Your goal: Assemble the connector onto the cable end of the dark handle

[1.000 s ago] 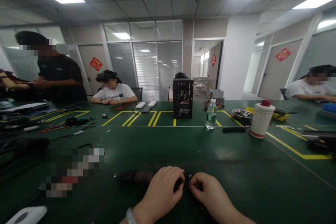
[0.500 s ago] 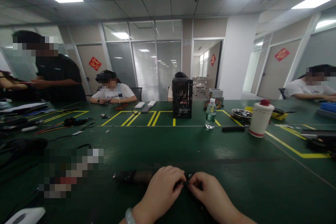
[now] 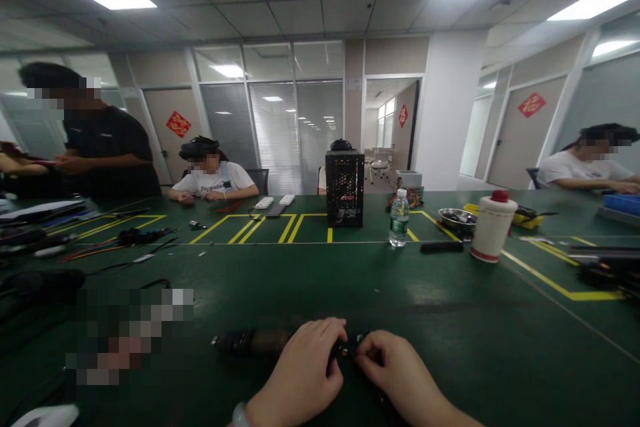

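- From the head camera I see the left hand [image 3: 300,363] half closed, its fingers curled on a small black connector [image 3: 347,347].
- The right hand [image 3: 400,373] is also half closed, and its fingertips pinch the same connector from the other side.
- The connector sits between both hands, at the end of a dark cylindrical part [image 3: 255,342] that lies on a green workbench [image 3: 450,320].
- Further on the bench, I can see a black mesh computer case [image 3: 343,188], a water bottle [image 3: 399,219] and a white bottle with red cap [image 3: 493,227].
- A seated co-worker [image 3: 213,177] faces me across the bench.
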{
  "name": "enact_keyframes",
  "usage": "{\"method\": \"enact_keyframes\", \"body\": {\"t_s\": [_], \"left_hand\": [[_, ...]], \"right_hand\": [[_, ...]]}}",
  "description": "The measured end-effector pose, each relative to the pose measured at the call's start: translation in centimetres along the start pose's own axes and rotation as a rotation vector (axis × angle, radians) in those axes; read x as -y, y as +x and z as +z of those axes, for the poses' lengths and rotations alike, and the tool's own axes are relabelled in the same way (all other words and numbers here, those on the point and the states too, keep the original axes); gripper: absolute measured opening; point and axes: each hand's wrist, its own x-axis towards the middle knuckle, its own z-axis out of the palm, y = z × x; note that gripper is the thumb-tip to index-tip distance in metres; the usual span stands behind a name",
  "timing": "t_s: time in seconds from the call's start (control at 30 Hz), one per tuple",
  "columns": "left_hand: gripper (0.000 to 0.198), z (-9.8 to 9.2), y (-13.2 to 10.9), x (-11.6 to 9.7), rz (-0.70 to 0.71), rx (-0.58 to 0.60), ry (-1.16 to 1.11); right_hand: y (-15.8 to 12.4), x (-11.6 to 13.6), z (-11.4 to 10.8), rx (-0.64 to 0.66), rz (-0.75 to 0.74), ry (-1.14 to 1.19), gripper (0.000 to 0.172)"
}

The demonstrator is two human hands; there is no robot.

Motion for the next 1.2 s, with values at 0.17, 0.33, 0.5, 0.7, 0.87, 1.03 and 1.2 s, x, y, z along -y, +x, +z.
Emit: {"method": "enact_keyframes", "body": {"t_s": [0.17,0.33,0.5,0.7,0.87,1.03,1.2], "left_hand": [[0.027,0.29,0.23,0.15,-0.036,0.004,0.003],[0.019,0.14,0.3,0.1,-0.028,0.01,-0.029],[0.021,0.1,0.36,0.15,-0.026,0.029,-0.038],[0.02,0.63,0.61,0.6,-0.037,0.037,-0.046],[0.022,0.68,0.57,0.68,-0.022,0.041,-0.033],[0.021,0.61,0.58,0.57,-0.009,0.052,-0.019],[0.019,0.65,0.56,0.6,-0.012,0.042,-0.032]], "right_hand": [[-0.01,0.22,-0.14,-0.006,0.004,-0.017,0.011],[-0.06,0.28,-0.25,-0.005,0.01,-0.028,0.011],[-0.05,0.36,-0.35,-0.004,0.002,-0.018,0.01],[-0.16,0.43,-0.36,-0.018,0.012,-0.022,0.009],[-0.25,0.4,-0.33,-0.015,0.018,-0.016,0.008],[-0.17,0.43,-0.31,-0.003,0.025,-0.014,0.009],[-0.16,0.46,-0.35,0.003,0.019,-0.017,0.008]]}}
